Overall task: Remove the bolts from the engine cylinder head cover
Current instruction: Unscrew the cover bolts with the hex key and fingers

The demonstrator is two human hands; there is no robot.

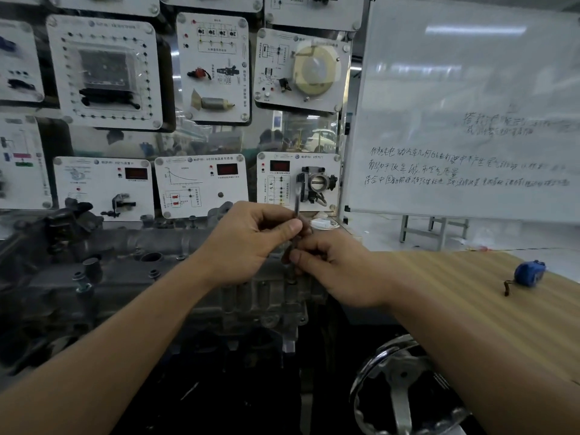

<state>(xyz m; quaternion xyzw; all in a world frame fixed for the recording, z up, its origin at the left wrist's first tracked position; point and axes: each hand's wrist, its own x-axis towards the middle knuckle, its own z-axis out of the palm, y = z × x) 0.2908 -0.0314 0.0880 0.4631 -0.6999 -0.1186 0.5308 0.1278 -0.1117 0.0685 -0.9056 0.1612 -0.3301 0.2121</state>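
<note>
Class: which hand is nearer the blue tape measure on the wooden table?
Right. The right hand, its grip on the tool, is left of the tape measure; the left hand is farther left.

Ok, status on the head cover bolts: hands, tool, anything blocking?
Hands: left hand pinches upright metal tool, right hand grips it lower. Tool runs down to the cylinder head cover; bolt not clearly visible. Nothing seen in the way.

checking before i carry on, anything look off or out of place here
Nothing stands out. The left hand and right hand both pinch a slim metal tool roughly upright over the engine; a blue tape measure lies on the wooden table.
</note>
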